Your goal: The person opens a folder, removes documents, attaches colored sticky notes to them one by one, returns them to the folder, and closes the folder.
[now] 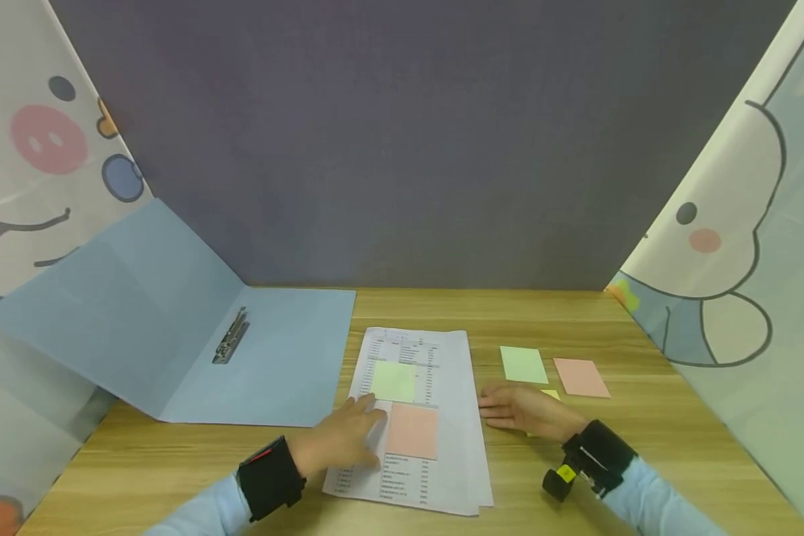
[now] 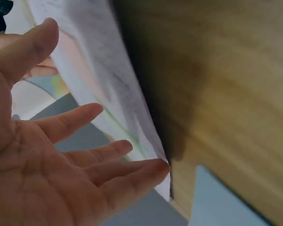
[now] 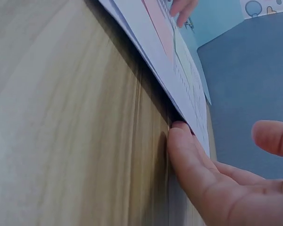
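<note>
A small stack of printed paper sheets [image 1: 461,476] lies on the table, its sheets slightly out of line at the right edge. On the top sheet are a green sticky note [image 1: 393,381] and, nearer the front, a pink sticky note [image 1: 412,433]. My left hand [image 1: 342,439] is at the left side of the stack, fingers spread and thumb apart in the left wrist view. At the right edge, the fingertips [image 3: 180,134] of my right hand [image 1: 532,412] touch the sheets, with the fingers extended and the thumb raised.
An open blue folder [image 1: 301,357] with a metal clip [image 1: 231,336] lies to the left, its cover [image 1: 127,298] leaning upward. Right of the sheets are a green note [image 1: 524,365], a pink note [image 1: 581,377] and a yellow note [image 1: 552,393] partly under my right hand. A grey panel [image 1: 415,149] stands behind.
</note>
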`<action>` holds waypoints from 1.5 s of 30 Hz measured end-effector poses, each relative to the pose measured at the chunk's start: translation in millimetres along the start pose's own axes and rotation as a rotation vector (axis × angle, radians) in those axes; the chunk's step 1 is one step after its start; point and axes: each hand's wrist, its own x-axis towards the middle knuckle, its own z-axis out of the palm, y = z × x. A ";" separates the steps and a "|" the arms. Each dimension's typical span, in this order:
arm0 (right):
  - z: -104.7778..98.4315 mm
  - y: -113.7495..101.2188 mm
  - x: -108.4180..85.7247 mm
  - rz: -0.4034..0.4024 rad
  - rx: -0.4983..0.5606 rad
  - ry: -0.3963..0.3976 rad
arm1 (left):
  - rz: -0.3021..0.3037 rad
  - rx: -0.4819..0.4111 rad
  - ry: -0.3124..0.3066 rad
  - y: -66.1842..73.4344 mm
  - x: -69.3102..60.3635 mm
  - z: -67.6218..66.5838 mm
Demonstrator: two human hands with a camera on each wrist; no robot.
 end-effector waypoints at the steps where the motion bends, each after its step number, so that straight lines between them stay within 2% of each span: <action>1: 0.0 0.4 0.6 0.007 0.019 -0.006 | 0.000 -0.008 -0.009 -1.6 -0.4 1.3; 9: 3.7 0.9 6.7 0.049 0.107 -0.061 | 0.003 -0.003 -0.018 -5.5 -1.4 5.3; 19: 19.3 1.1 15.1 0.072 0.153 -0.162 | 0.004 0.018 -0.019 -4.4 -1.3 7.0; 29: 35.0 5.1 22.7 0.072 0.126 -0.132 | 0.015 0.033 -0.015 -5.0 -2.0 6.7; 35: 34.2 8.2 24.5 0.070 0.140 -0.104 | 0.023 0.032 -0.017 -5.7 -3.5 6.4; 40: 32.4 6.5 22.6 0.038 0.164 -0.126 | 0.046 0.032 0.001 -6.9 -7.5 4.8; 45: 29.7 3.3 19.5 0.020 0.187 -0.128 | 0.034 0.022 0.031 -10.1 -11.8 -2.3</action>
